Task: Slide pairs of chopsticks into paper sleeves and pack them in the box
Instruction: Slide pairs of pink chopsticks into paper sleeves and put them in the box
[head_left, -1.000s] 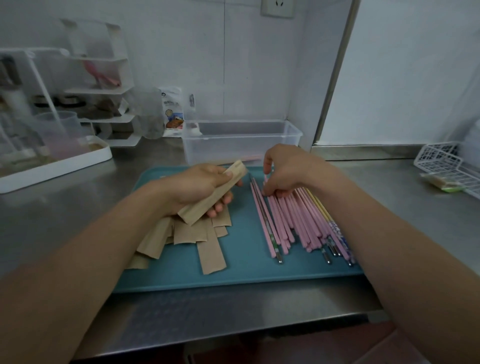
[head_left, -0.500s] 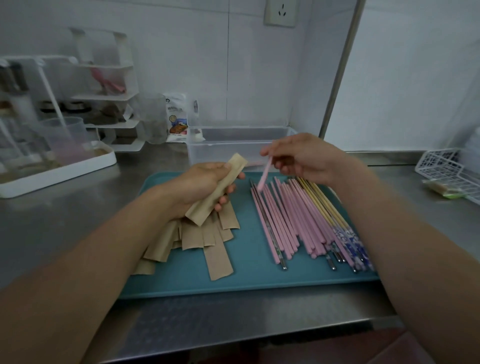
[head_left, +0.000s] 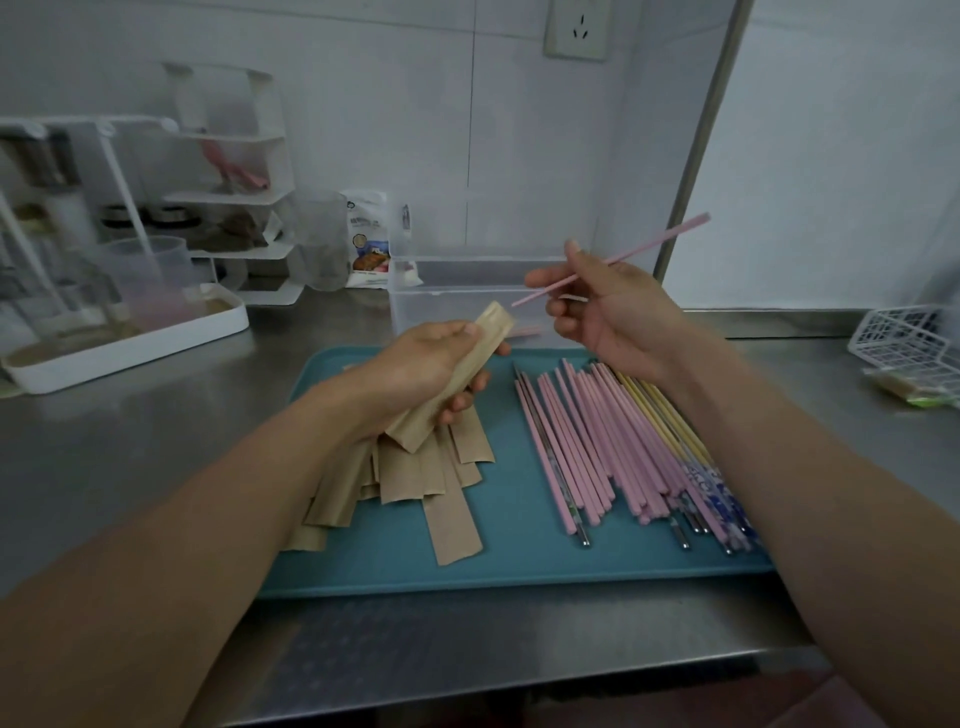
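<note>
One pink chopstick (head_left: 613, 262) pinched in right hand (head_left: 608, 317), left hand (head_left: 431, 369) gripping paper sleeve (head_left: 457, 379) w/ mouth up — insertion step. Next: aim tip into sleeve opening, probably needs its pair too.

My left hand (head_left: 431, 364) covers the middle of the brown paper sleeve (head_left: 457, 379) I hold, and my left forearm hides part of the brown sleeve pile (head_left: 415, 473). The clear plastic box (head_left: 467, 306) sits partly behind both hands. Far left, the white rack's (head_left: 228, 197) contents are too blurred to tell.
</note>
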